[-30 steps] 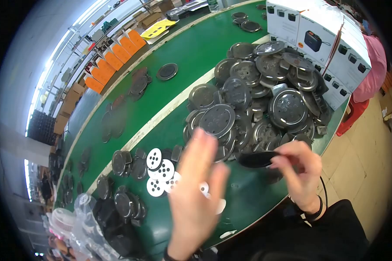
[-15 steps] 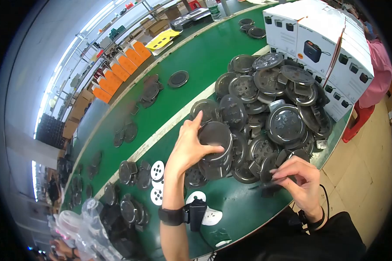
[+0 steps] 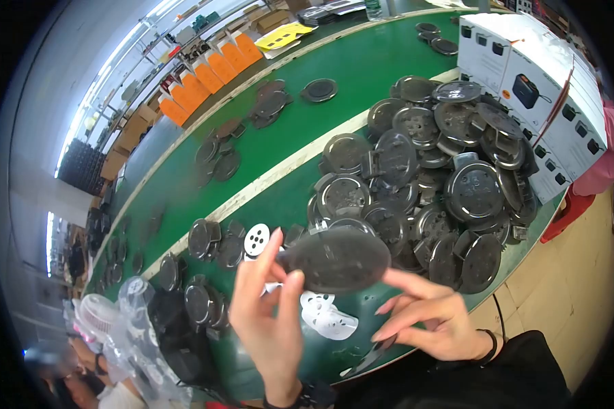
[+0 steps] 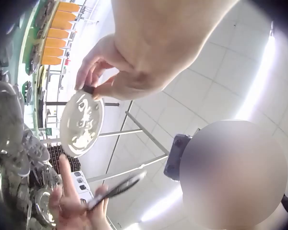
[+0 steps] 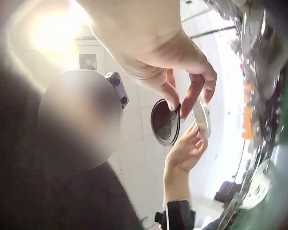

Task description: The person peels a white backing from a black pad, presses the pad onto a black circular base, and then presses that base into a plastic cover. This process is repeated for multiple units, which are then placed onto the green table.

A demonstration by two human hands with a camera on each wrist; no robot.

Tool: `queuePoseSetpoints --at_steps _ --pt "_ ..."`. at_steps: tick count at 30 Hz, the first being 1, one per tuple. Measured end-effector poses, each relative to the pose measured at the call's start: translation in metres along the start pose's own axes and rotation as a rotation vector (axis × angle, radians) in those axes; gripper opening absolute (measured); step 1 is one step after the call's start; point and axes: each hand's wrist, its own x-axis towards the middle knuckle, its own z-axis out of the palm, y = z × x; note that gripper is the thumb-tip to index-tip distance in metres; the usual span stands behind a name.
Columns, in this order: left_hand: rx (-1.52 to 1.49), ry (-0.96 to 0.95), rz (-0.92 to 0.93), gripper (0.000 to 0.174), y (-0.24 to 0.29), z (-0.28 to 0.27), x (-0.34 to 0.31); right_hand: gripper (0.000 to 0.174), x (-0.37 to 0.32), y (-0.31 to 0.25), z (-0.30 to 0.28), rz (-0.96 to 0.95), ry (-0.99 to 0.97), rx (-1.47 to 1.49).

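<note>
Dark round cover (image 3: 338, 260) raised above the near edge of the green table (image 3: 300, 129), its broad face tilted toward the head camera. That face is smooth, dull and dark grey; the opposite side, seen from the left wrist, is glossy, with raised moulded detail that glare partly hides. The left hand (image 3: 269, 320) pinches the cover at its rim by a small dark tab (image 4: 89, 89), a grip that probably serves to leave both faces uncovered for handling or viewing. The right hand (image 3: 430, 317), apart from the left, pinches a thin black disc (image 5: 164, 123) between thumb and fingertip, lower and nearer the body; its extended index finger reaches the cover's far rim, perhaps to steady it, though whether it touches cannot be told. The disc is glossy with a darker edge and appears nearly edge-on from the head. Beyond the hands, a pile of round covers (image 3: 474, 189) lies heaped on the table, presumably kept within easy reach; white perforated discs (image 3: 333, 322) lie in loose overlap beneath the raised cover. White product boxes (image 3: 525, 85) stand stacked behind the pile.
</note>
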Motion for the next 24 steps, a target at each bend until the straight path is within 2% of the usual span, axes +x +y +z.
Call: queuePoseSetpoints --at_steps 1,2,3,5,7,9,10,11,13,15,16,18,19,20,22,23,24 --pt "-0.084 0.029 -0.032 0.04 -0.006 0.0 -0.011 0.018 0.002 0.003 0.009 -0.011 -0.015 0.051" --pt "-0.213 0.048 -0.109 0.035 -0.013 0.002 -0.023 0.017 0.003 0.011 0.012 -0.058 -0.079 -0.039" --pt "-0.343 0.065 -0.185 0.031 -0.018 0.002 -0.034 0.017 0.005 0.009 0.016 -0.06 -0.055 -0.084" --pt "-0.214 -0.163 -0.293 0.027 -0.024 -0.019 -0.043 0.016 0.011 0.002 0.023 -0.061 -0.003 -0.178" --pt "0.03 -0.458 -0.363 0.03 -0.024 -0.048 -0.04 0.016 0.015 0.001 0.013 0.036 -0.13 -0.22" --pt "0.373 -0.421 -0.094 0.045 -0.016 -0.061 -0.033 0.015 0.019 -0.004 0.013 0.066 -0.2 -0.235" --pt "0.28 -0.315 -0.039 0.059 -0.018 -0.061 -0.031 0.015 0.021 -0.007 0.013 0.091 -0.236 -0.268" --pt "0.065 -0.291 -0.085 0.061 -0.018 -0.061 -0.028 0.015 0.022 -0.01 0.013 0.114 -0.271 -0.298" --pt "-0.229 -0.454 -0.32 0.054 -0.019 -0.071 -0.028 0.015 0.024 -0.013 0.016 0.091 -0.293 -0.368" --pt "-0.265 -0.4 -0.245 0.046 -0.028 -0.068 -0.034 0.015 0.026 -0.015 0.018 0.002 -0.26 -0.444" --pt "-0.283 -0.376 -0.209 0.043 -0.031 -0.065 -0.039 0.016 0.027 -0.022 0.019 -0.008 -0.184 -0.458" --pt "-0.361 -0.14 -0.183 0.037 -0.031 -0.057 -0.048 0.02 0.027 -0.035 0.02 -0.081 0.015 -0.525" --pt "-0.398 -0.02 -0.17 0.034 -0.031 -0.052 -0.053 0.028 0.024 -0.038 0.017 -0.145 0.03 -0.602" --pt "-0.363 0.047 -0.154 0.035 -0.034 -0.048 -0.057 0.032 0.023 -0.039 0.018 -0.211 -0.037 -0.631" --pt "-0.393 0.124 -0.058 0.036 -0.049 -0.042 -0.068 0.044 0.024 -0.034 0.027 -0.383 -0.104 -0.626" --pt "-0.408 0.16 -0.008 0.036 -0.053 -0.041 -0.074 0.039 0.027 -0.032 0.035 -0.419 -0.073 -0.619" --pt "-0.317 0.139 -0.174 0.047 -0.043 -0.044 -0.081 0.034 0.028 -0.031 0.042 -0.413 -0.023 -0.593"
